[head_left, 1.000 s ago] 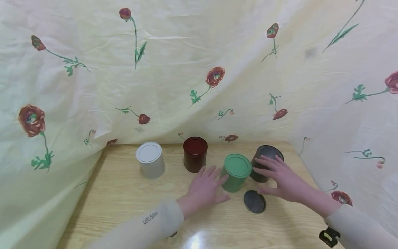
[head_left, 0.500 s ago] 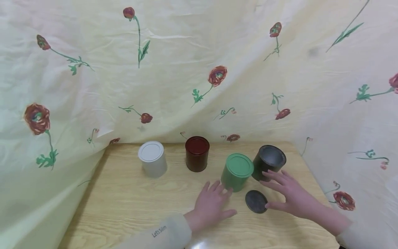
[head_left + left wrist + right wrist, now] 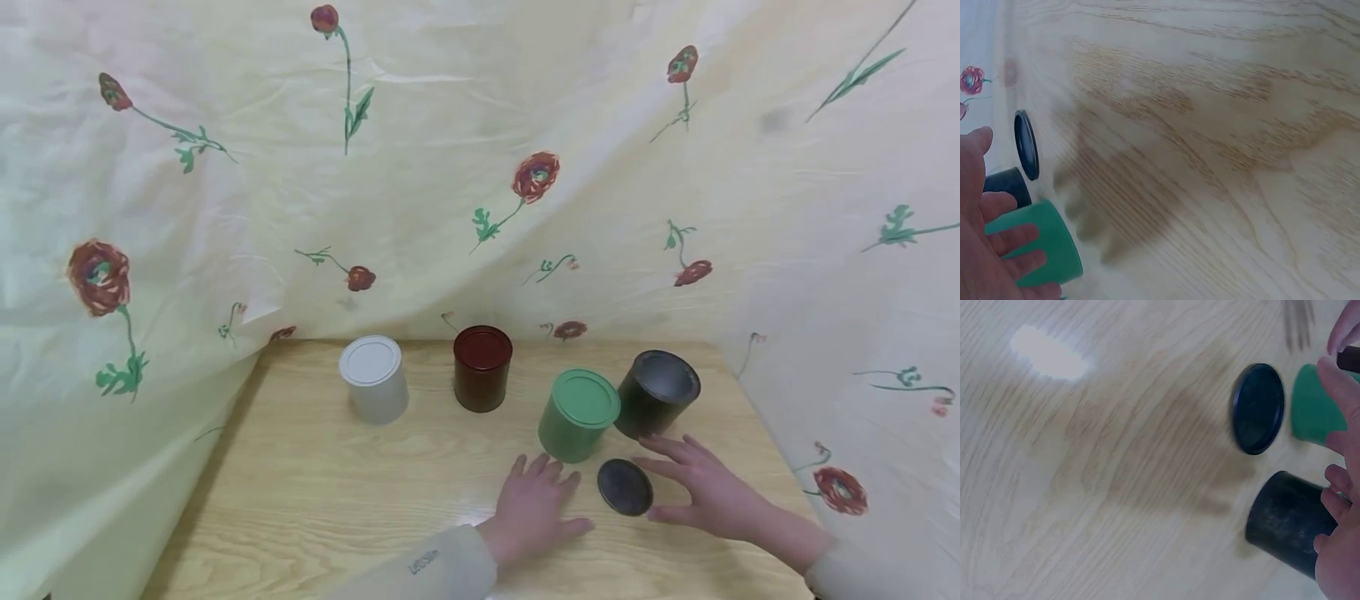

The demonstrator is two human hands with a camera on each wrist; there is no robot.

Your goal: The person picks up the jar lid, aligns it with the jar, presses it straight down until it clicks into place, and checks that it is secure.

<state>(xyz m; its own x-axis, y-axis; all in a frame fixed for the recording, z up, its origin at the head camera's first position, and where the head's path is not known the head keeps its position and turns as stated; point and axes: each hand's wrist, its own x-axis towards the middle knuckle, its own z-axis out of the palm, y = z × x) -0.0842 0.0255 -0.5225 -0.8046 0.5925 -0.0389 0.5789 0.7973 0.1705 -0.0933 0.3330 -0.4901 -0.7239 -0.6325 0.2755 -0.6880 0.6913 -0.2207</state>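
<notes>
A black round lid lies on the table between my two hands. The fingers of my left hand are spread just in front of the green lidded canister, holding nothing. To the right of the lid is my right hand, its fingers apart and its thumb close to the lid's edge. Behind that hand stands the black canister, uncovered, its hollow inside showing. In the right wrist view the lid lies flat, apart from both the black canister and the green one.
Further back stand a dark red canister and, left of it, a white canister, both with lids on. A flowered cloth hangs behind and along the sides of the wooden table.
Both hands have drawn back toward the front edge. The right hand has come away from over the black canister, and the left from beside the green one. The canisters and lid stay in place.
</notes>
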